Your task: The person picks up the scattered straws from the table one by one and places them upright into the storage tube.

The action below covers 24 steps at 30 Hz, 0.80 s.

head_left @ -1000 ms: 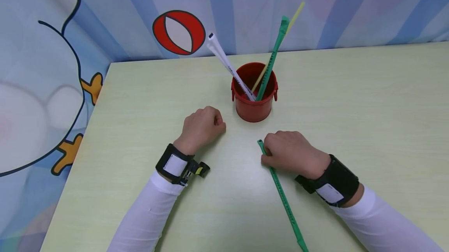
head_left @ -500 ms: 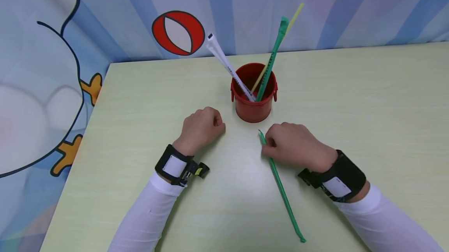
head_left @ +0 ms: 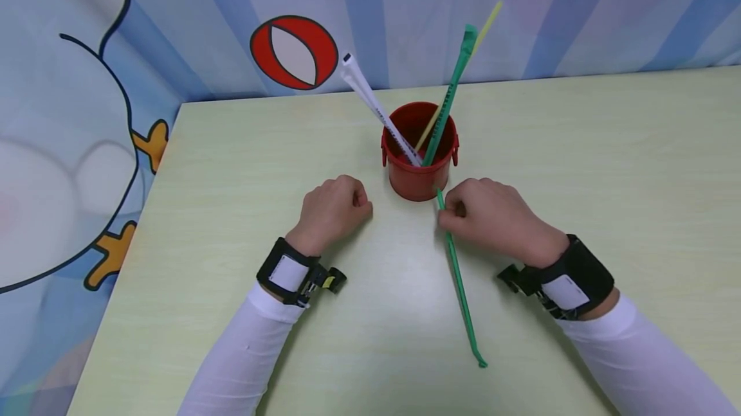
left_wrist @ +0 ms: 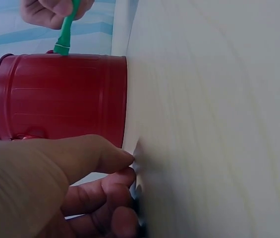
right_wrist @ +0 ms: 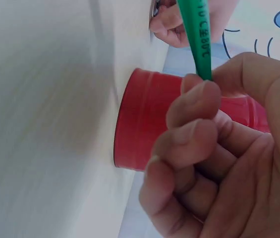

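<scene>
My right hand (head_left: 492, 220) pinches a green paper-wrapped straw (head_left: 457, 274) near its far end, between thumb and fingers. The straw slants toward me, its far tip in front of the red bucket's (head_left: 418, 183) lower right side. Printed characters show on the straw's wrapper (right_wrist: 199, 29) in the right wrist view. My left hand (head_left: 336, 210) rests on the table left of the bucket, fingers loosely curled, and I see nothing held in it. In the bucket lean a white wrapped straw (head_left: 376, 107), another green wrapped straw (head_left: 448, 104) and a thin yellow stick (head_left: 486, 30).
The pale wooden table (head_left: 243, 146) ends at the back against a blue striped cloth (head_left: 417, 17) with a printed red-and-white ball (head_left: 294, 53). On the left hangs a cartoon-printed cloth (head_left: 58, 178). Both wrists wear black straps with small cameras.
My right hand has moved away from me toward the bucket, taking the green wrapped straw along; its near end now lifts into full view. The left hand has stayed in place.
</scene>
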Motion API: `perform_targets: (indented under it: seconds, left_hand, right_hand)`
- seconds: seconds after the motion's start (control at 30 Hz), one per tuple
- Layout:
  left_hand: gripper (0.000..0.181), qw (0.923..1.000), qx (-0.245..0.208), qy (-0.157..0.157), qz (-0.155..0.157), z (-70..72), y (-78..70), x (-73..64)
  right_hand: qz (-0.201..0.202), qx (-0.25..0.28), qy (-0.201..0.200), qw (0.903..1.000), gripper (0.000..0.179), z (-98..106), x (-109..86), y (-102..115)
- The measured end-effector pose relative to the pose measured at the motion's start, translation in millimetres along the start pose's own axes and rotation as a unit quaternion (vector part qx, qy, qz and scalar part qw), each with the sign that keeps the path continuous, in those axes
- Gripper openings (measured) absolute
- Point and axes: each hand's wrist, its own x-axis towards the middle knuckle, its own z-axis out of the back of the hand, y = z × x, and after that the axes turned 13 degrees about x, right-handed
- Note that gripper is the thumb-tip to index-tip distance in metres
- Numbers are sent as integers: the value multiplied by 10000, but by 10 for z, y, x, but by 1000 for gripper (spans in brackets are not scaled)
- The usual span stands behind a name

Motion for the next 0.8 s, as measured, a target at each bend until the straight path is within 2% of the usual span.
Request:
perform_targets:
  seconds: [0.17, 0.47, 0.8]
  left_hand:
    - [17, 10000, 2, -2, -1, -1, -6, 1]
    - [17, 10000, 7, -5, 21, -9, -10, 0]
    - [16, 10000, 28, 9, 22, -13, -23, -5]
  right_hand:
    - [20, 27, -167, 9999, 23, 64, 16, 20]
    - [231, -9, -451, 9987, 25, 182, 16, 77]
    - [329, -33, -579, 9978, 24, 270, -23, 138]
